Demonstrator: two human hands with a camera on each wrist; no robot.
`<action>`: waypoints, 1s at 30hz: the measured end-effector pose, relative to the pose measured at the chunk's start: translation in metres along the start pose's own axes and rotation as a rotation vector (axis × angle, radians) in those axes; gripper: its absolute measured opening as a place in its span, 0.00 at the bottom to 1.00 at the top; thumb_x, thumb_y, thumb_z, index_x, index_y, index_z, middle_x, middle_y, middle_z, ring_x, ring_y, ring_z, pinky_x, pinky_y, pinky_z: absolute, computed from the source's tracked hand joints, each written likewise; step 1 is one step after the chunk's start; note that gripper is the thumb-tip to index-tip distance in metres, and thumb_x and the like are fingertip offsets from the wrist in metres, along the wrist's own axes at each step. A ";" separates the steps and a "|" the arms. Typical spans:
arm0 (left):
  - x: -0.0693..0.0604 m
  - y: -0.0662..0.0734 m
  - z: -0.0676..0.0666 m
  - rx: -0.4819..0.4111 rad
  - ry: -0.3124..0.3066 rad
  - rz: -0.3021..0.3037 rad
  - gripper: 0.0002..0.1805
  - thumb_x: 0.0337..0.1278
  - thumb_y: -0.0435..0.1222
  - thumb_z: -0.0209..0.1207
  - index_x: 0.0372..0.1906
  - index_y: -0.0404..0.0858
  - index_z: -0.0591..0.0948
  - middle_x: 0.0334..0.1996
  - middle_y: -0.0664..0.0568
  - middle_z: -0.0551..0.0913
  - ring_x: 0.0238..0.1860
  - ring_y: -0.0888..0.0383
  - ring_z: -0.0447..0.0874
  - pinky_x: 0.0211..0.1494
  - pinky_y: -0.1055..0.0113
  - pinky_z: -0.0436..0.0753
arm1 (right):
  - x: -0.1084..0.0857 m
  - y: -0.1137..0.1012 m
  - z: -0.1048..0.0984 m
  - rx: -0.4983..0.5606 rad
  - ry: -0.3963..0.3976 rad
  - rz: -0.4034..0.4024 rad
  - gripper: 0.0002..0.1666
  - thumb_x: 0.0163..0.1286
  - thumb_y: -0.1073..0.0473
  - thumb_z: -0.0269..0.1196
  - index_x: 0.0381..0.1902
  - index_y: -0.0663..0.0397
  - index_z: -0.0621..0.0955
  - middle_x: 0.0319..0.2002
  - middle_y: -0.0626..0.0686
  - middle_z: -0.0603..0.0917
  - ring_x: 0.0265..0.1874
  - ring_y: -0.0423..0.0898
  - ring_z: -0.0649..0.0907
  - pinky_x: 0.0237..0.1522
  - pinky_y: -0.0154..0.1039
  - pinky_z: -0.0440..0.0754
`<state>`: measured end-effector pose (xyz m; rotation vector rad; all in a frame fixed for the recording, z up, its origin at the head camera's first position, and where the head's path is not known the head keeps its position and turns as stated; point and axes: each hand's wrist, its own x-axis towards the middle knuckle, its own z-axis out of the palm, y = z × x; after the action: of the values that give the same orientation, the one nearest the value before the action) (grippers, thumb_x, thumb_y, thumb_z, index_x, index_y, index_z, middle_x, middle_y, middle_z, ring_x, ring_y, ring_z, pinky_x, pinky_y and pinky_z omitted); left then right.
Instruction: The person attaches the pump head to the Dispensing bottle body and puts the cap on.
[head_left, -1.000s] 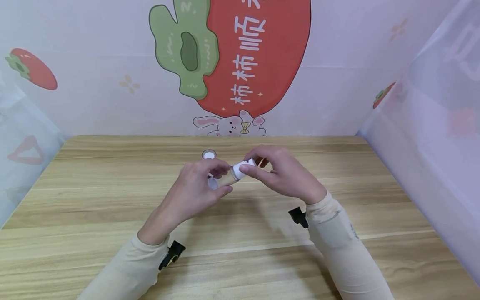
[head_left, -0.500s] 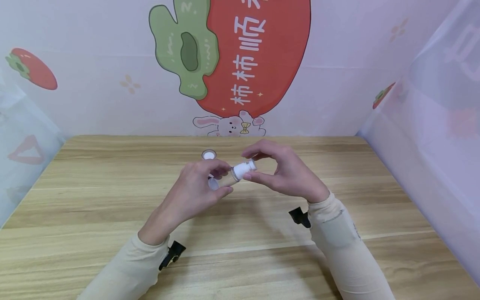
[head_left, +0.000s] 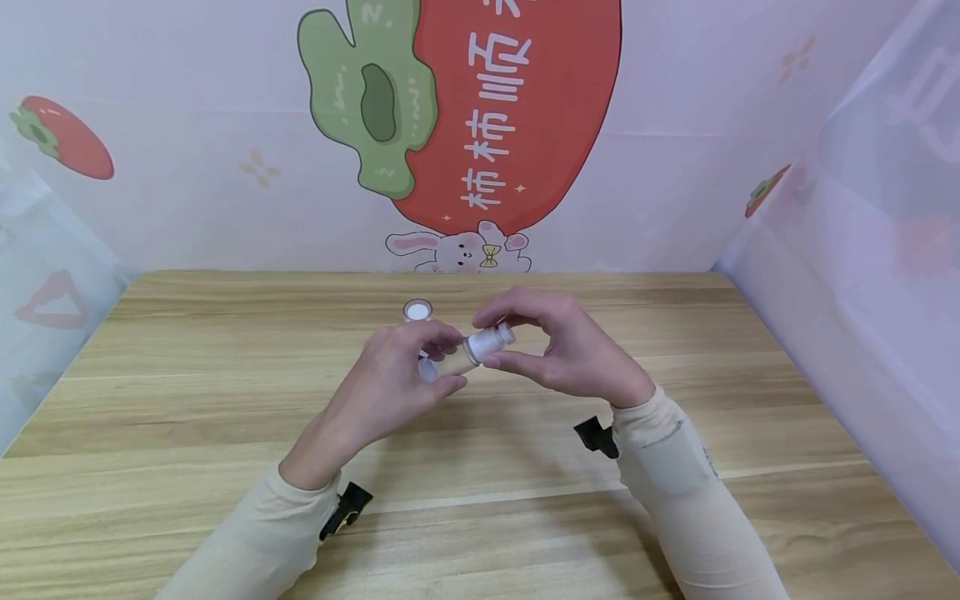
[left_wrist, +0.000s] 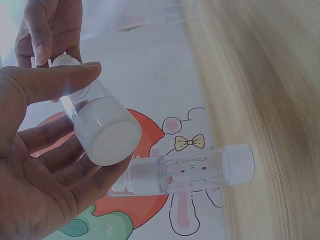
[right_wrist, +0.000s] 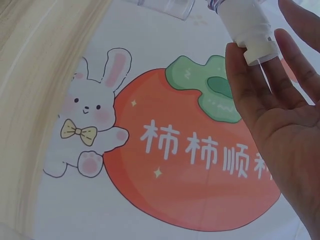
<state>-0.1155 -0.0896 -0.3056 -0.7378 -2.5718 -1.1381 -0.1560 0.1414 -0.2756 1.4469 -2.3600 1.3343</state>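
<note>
Pinched a clear bottle in the left hand.
Curved the right hand around its white top, with unclear grip.

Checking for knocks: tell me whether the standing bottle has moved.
No: against the printed rabbit in the head view, the standing bottle has stayed put.

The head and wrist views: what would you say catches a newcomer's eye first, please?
Probably the big red fruit print on the backdrop behind the table. Next comes the clear bottle with the white top, tilted in the left hand; a similar bottle stands just beyond that hand.
</note>
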 end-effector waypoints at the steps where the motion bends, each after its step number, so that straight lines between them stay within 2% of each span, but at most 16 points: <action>1: 0.000 0.000 0.000 0.001 -0.001 -0.001 0.19 0.42 0.29 0.78 0.43 0.37 0.87 0.34 0.54 0.87 0.35 0.59 0.83 0.40 0.61 0.82 | 0.000 0.000 0.000 0.002 -0.004 0.003 0.22 0.58 0.68 0.76 0.51 0.57 0.84 0.45 0.49 0.85 0.43 0.43 0.82 0.52 0.44 0.83; 21: 0.000 -0.001 -0.001 -0.008 0.003 -0.029 0.19 0.42 0.29 0.78 0.43 0.37 0.87 0.35 0.53 0.87 0.36 0.58 0.84 0.41 0.60 0.83 | -0.001 0.002 -0.001 -0.063 -0.052 0.065 0.22 0.58 0.69 0.75 0.50 0.57 0.84 0.46 0.47 0.85 0.45 0.41 0.83 0.51 0.39 0.83; 30: 0.000 0.001 -0.001 -0.009 0.006 -0.035 0.19 0.42 0.29 0.78 0.44 0.36 0.87 0.35 0.53 0.87 0.35 0.56 0.83 0.39 0.61 0.82 | -0.002 0.002 0.000 -0.104 -0.046 0.107 0.19 0.60 0.69 0.74 0.50 0.57 0.84 0.45 0.46 0.85 0.42 0.40 0.82 0.47 0.38 0.84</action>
<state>-0.1155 -0.0898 -0.3046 -0.6922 -2.5860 -1.1612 -0.1563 0.1433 -0.2774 1.3550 -2.5279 1.1916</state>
